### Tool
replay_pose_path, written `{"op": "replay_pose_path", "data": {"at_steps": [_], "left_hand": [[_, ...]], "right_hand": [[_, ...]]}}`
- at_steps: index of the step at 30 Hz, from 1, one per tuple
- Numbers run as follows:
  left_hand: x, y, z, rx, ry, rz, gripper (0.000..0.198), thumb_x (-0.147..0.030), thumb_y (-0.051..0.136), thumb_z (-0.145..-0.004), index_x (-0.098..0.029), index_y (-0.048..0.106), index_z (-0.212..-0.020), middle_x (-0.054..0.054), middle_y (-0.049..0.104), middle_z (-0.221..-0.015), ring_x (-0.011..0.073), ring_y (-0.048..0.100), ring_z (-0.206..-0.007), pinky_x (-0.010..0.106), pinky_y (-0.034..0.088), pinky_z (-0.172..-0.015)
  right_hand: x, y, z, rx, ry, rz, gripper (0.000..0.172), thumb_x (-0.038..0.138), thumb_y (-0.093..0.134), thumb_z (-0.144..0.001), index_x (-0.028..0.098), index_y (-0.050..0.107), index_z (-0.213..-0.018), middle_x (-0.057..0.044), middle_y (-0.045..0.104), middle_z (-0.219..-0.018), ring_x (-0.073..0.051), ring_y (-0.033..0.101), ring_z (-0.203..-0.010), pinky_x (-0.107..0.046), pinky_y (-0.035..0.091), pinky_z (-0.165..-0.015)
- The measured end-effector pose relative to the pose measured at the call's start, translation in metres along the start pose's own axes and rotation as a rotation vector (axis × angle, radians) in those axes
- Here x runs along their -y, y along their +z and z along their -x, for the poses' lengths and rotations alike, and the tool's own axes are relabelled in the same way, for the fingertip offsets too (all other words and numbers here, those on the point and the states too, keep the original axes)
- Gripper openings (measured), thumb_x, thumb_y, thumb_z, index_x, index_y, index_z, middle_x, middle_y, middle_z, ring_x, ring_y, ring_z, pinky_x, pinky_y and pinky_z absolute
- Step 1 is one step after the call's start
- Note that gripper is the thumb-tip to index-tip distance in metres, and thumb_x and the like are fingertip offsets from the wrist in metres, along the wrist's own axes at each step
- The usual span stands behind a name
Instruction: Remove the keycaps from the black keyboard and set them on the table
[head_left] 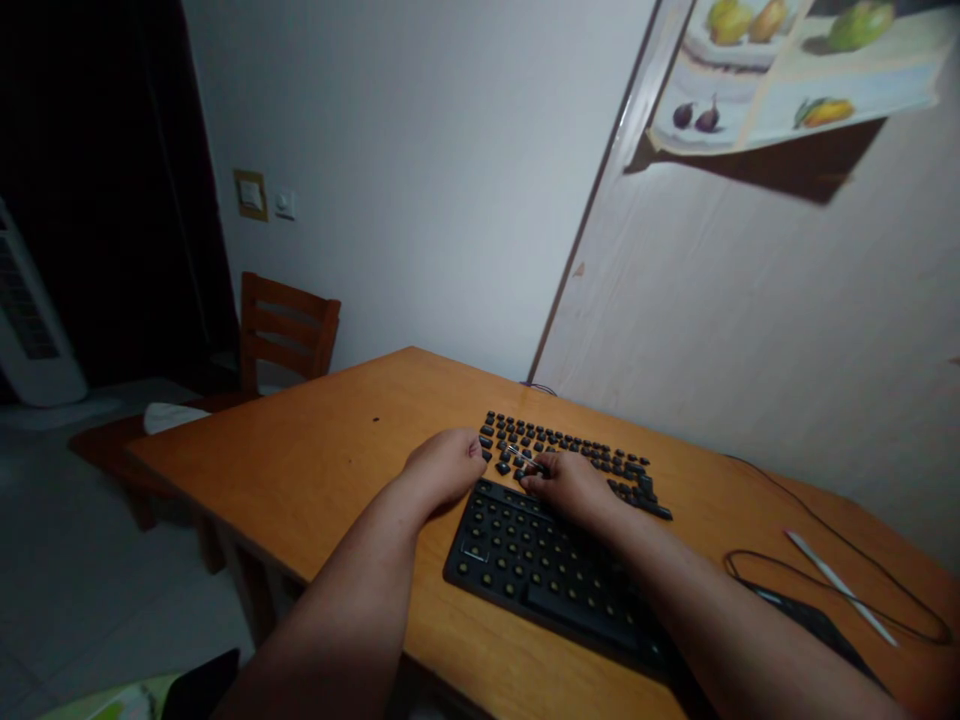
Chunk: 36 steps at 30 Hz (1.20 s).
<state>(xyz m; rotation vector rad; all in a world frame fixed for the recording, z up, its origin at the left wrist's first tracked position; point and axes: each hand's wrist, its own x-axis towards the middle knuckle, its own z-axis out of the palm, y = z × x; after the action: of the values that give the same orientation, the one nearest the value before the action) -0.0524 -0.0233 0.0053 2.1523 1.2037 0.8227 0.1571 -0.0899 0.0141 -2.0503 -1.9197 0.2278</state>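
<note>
A black keyboard base (517, 590) with its caps off lies on the wooden table, rows of bare switches showing. Beyond it, loose black keycaps (574, 443) are laid out in rows like a keyboard. My right hand (574, 485) is closed around a wire keycap puller (525, 458), whose thin metal loops point left over the keycaps. Near the left end of those rows, my left hand (448, 462) is curled closed just past the base's far left corner. Its fingertips are mostly hidden, so anything pinched there does not show.
A dark cable (832, 560) loops on the table's right side, beside a white stick-like object (840, 585). One small dark piece (376, 420) lies left of the keycaps. A wooden chair (289, 330) stands past the table's left edge, and the wall (450, 200) rises behind.
</note>
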Motion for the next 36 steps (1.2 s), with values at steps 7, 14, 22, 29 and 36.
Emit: {"op": "replay_pose_path", "data": {"at_steps": [7,14,22,29,36], "left_hand": [[0.003,-0.001,-0.001,-0.041,-0.016,-0.017,0.012,-0.026,0.055,-0.075,-0.018,0.060,-0.068,0.001,0.058,-0.062,0.0132,0.045,-0.056,0.025,0.023,-0.051],[0.002,-0.007,-0.004,-0.126,-0.144,0.054,0.009,-0.026,0.056,-0.076,-0.018,0.058,-0.073,0.000,0.055,-0.062,0.0126,0.044,-0.058,0.024,0.025,-0.052],[0.004,-0.006,-0.005,-0.180,-0.149,0.105,0.010,-0.027,0.055,-0.078,-0.018,0.057,-0.073,-0.002,0.052,-0.060,0.0120,0.042,-0.057,0.023,0.025,-0.052],[0.005,-0.006,-0.007,-0.175,-0.130,0.127,0.010,-0.026,0.054,-0.079,-0.018,0.056,-0.073,-0.001,0.052,-0.060,0.0120,0.043,-0.057,0.023,0.026,-0.052],[0.004,-0.005,-0.008,-0.177,-0.133,0.120,0.009,-0.026,0.054,-0.078,-0.019,0.057,-0.073,-0.001,0.052,-0.060,0.0124,0.044,-0.057,0.023,0.027,-0.052]], "right_hand": [[0.005,-0.009,-0.004,-0.081,-0.045,0.023,0.017,0.037,0.060,-0.081,0.022,0.069,-0.083,-0.003,0.069,-0.075,-0.018,0.061,-0.070,-0.025,0.036,-0.060],[0.032,-0.009,-0.014,0.029,-0.043,0.096,0.020,0.041,0.062,-0.079,0.023,0.070,-0.084,-0.003,0.069,-0.076,-0.017,0.061,-0.071,-0.024,0.035,-0.059],[0.039,-0.005,-0.022,0.039,-0.026,0.239,0.024,0.045,0.061,-0.077,0.024,0.070,-0.083,-0.004,0.070,-0.081,-0.020,0.062,-0.075,-0.026,0.031,-0.055],[0.038,-0.001,-0.025,0.029,-0.045,0.223,0.017,0.036,0.059,-0.077,0.025,0.071,-0.084,-0.004,0.070,-0.081,-0.020,0.063,-0.077,-0.025,0.032,-0.057],[0.036,-0.004,-0.024,0.006,-0.070,0.159,0.016,0.033,0.058,-0.076,0.024,0.070,-0.083,-0.003,0.069,-0.077,-0.018,0.061,-0.071,-0.024,0.032,-0.056]]}}
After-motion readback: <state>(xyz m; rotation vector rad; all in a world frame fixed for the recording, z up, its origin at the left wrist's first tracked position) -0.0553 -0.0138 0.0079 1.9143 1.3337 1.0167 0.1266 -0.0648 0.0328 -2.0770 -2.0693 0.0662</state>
